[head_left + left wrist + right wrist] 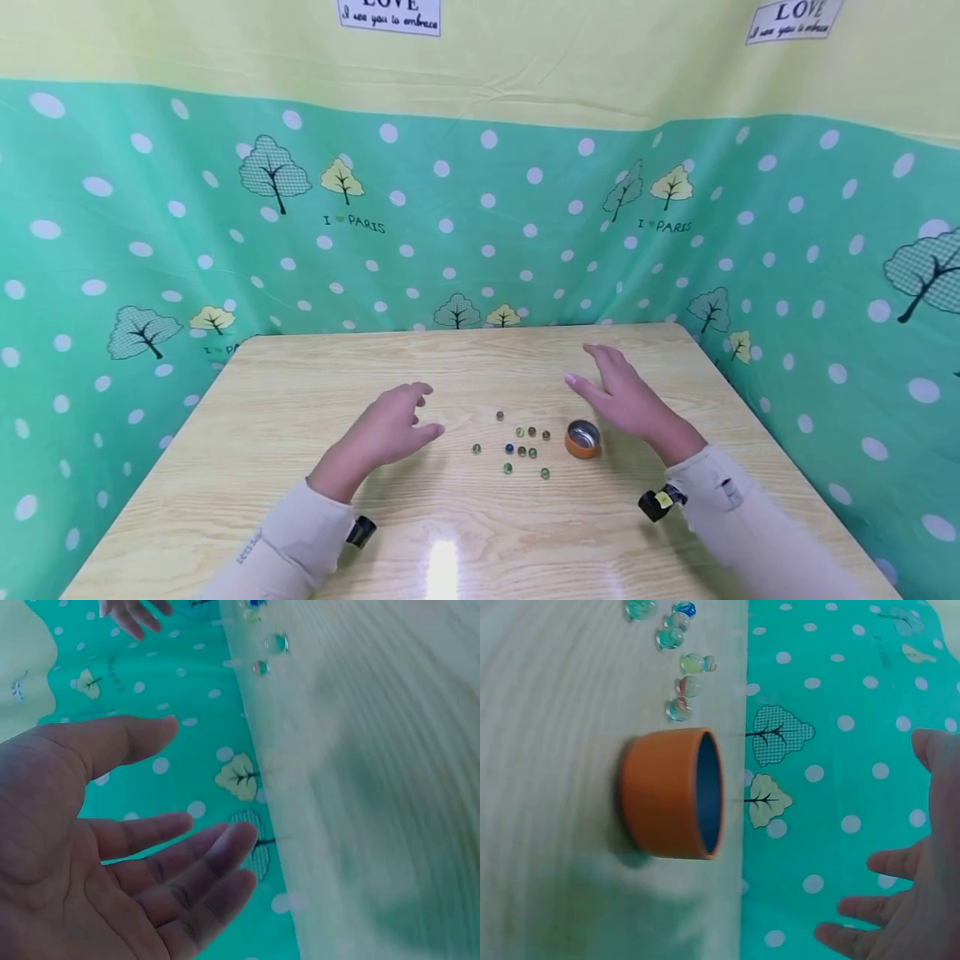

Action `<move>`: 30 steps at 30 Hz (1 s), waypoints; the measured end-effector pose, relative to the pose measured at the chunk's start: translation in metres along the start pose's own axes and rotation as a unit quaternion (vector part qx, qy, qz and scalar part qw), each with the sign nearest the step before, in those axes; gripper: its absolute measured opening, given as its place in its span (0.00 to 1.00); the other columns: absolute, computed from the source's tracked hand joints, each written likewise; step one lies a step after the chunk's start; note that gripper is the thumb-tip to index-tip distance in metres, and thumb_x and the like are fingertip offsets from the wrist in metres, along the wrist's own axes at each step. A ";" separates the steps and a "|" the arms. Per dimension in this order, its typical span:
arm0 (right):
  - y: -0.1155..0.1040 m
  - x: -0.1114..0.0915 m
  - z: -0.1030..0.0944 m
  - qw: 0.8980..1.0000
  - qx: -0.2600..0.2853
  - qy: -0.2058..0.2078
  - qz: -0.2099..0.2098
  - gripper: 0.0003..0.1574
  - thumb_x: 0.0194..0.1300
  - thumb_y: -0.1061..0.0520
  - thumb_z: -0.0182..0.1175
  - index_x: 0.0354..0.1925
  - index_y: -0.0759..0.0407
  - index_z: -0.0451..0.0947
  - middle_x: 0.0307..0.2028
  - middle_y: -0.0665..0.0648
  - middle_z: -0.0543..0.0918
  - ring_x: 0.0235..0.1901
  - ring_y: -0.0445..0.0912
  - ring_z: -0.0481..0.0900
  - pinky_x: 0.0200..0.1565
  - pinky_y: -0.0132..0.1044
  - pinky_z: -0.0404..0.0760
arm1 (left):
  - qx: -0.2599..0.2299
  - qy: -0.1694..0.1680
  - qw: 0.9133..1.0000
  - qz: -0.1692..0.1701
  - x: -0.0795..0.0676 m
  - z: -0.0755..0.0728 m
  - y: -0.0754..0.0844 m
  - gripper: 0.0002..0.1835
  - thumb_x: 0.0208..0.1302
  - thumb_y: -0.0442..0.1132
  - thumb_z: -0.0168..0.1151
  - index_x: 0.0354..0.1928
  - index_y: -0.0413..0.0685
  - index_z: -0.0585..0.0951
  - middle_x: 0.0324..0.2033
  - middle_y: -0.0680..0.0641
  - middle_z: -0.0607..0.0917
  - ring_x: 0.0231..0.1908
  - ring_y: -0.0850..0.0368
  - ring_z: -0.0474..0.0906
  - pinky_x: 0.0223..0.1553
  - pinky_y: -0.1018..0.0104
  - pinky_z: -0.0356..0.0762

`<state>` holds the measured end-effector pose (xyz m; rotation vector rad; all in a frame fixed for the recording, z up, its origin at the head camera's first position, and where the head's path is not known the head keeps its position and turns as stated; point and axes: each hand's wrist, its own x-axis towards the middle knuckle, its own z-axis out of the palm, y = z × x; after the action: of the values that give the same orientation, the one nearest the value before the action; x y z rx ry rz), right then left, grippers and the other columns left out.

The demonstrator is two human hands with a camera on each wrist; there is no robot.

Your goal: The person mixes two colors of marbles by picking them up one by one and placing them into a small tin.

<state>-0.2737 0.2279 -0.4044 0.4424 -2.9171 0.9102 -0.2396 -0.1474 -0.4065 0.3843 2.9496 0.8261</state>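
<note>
Several glass marbles [522, 452] lie scattered on the wooden table, mostly greenish, one of them a blue marble [509, 448]. Just right of them an orange cup [582, 440] with a silvery inside stands upright; its orange outer wall fills the middle of the right wrist view. My left hand [390, 425] hovers left of the marbles, thumb and fingers apart, holding nothing. Above and behind the cup, my right hand [622, 396] is held in the air with its fingers spread and nothing in its grasp.
The pale wooden table [315, 367] ends at a green polka-dot curtain [487, 225], which hangs along the back and both sides. Each wrist carries a small black camera, such as the right wrist camera [654, 505]. A bright light reflection shows near the table's front.
</note>
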 end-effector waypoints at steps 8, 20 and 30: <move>0.017 -0.013 0.018 0.998 0.060 0.017 -0.002 0.50 0.79 0.31 0.45 0.79 0.64 0.53 0.76 0.71 0.58 0.76 0.68 0.57 0.71 0.69 0.58 | -0.028 -0.030 0.999 0.015 0.006 0.019 0.009 0.31 0.61 0.46 0.76 0.63 0.40 0.79 0.49 0.42 0.86 0.43 0.51 0.85 0.46 0.53 0.84; 0.030 -0.024 0.033 0.991 0.128 0.024 0.043 0.39 0.81 0.36 0.47 0.75 0.59 0.64 0.63 0.63 0.75 0.64 0.59 0.73 0.61 0.59 0.75 | -0.029 -0.064 0.997 0.015 0.009 0.035 0.016 0.28 0.60 0.46 0.77 0.58 0.41 0.81 0.45 0.44 0.86 0.41 0.55 0.83 0.47 0.54 0.83; 0.042 -0.026 0.039 0.968 0.235 -0.026 0.080 0.35 0.80 0.38 0.51 0.73 0.56 0.67 0.68 0.62 0.73 0.63 0.57 0.76 0.56 0.49 0.80 | -0.038 -0.077 0.995 0.042 0.016 0.046 0.017 0.24 0.56 0.40 0.79 0.53 0.39 0.83 0.40 0.47 0.84 0.38 0.57 0.79 0.44 0.58 0.80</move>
<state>-0.2595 0.2459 -0.4635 0.2515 -2.7943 1.6462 -0.2460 -0.1056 -0.4367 0.5434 2.7687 0.8716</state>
